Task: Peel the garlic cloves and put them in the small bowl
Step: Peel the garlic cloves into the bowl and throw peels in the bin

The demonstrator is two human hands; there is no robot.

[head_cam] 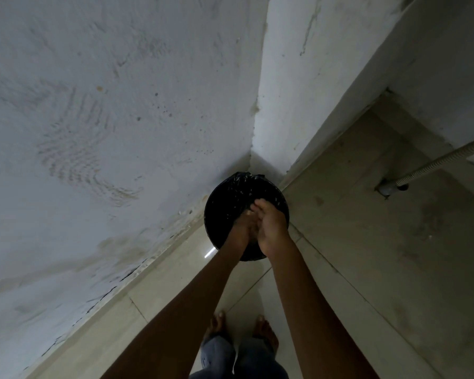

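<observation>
Both my hands are held together over a round black bin lined with a black bag, standing in the corner of the room. My right hand lies with straight fingers across my left hand, palm against palm. A small pale scrap, possibly garlic skin, shows at the fingertips between them. Pale flecks lie on the bag inside the bin. No garlic cloves and no small bowl are in view.
A stained white wall runs along the left and meets a second wall behind the bin. The floor is pale tile. A corrugated hose comes down to a floor fitting at the right. My bare feet stand below the bin.
</observation>
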